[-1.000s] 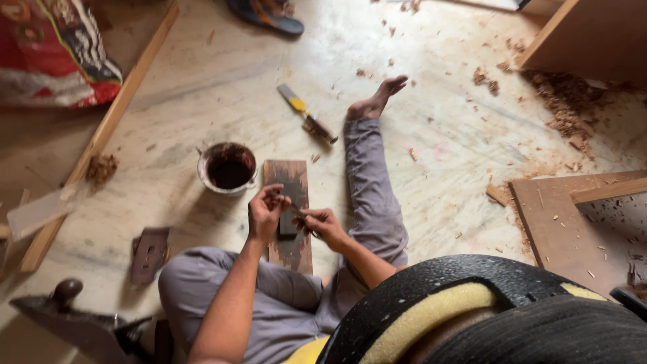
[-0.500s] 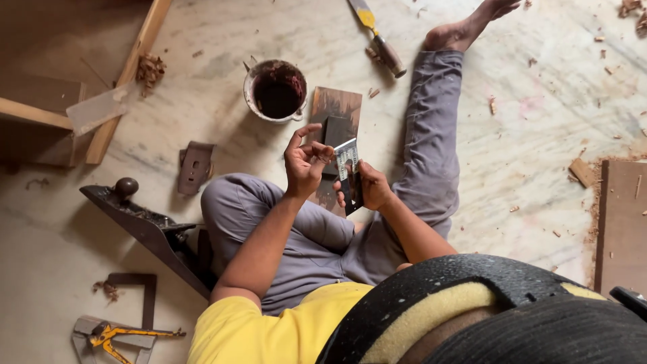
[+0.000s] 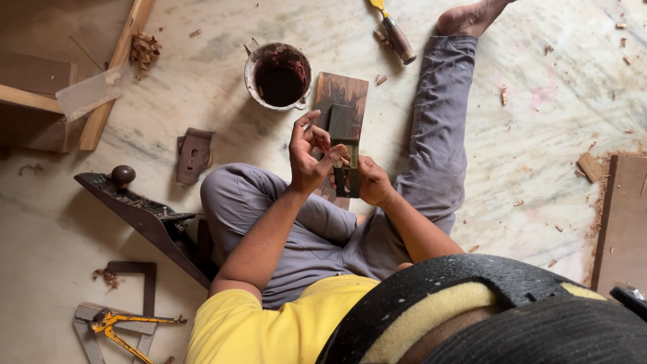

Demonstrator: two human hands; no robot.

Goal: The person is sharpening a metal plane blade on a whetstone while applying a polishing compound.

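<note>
I sit on a marble floor with one leg stretched out. My right hand (image 3: 373, 182) grips a flat dark metal plane blade (image 3: 346, 152) and holds it upright in front of me. My left hand (image 3: 308, 155) touches the blade's left edge with fingertips and thumb. Under the blade lies a flat, wet, brownish sharpening stone (image 3: 342, 91) on the floor. Just left of the stone stands a stained metal pot (image 3: 278, 75) with dark liquid.
A dark hand plane body (image 3: 145, 216) rests by my left knee, a small metal plate (image 3: 194, 155) above it. A chisel with a wooden handle (image 3: 394, 34) lies near my foot. Wooden boards (image 3: 108, 67) at upper left, a square and yellow pliers (image 3: 125, 322) at lower left, a board (image 3: 623, 216) right.
My view has swung down and closer. The blade has come up off the stone and now stands between my hands, with my left fingers on its edge.
</note>
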